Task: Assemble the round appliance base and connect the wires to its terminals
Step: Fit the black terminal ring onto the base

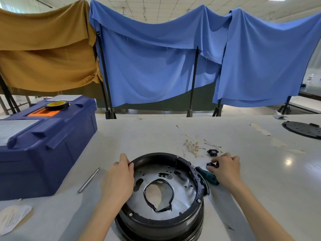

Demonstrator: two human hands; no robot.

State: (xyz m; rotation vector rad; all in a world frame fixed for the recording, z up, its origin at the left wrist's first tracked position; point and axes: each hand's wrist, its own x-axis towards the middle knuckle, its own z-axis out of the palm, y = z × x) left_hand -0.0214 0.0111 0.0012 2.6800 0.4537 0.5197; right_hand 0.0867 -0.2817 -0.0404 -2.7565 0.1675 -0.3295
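Note:
The round black appliance base [161, 221] stands on the white table, its silver perforated inner plate [180, 197] facing up. My left hand [119, 178] grips the base's left rim. To the right of the base, my right hand [225, 168] pinches a small black plastic part [211, 165]. A green-handled screwdriver [208, 176] lies under that hand against the base. Behind it sit a black socket part [213, 152] and a loose pile of thin wires with yellow terminals [192, 145].
A large blue toolbox [43, 145] fills the left of the table, with a roll of black tape [57, 105] on its lid. A metal rod [88, 180] lies left of the base. A black round plate [304, 129] sits far right. Paper [13, 218] lies near left.

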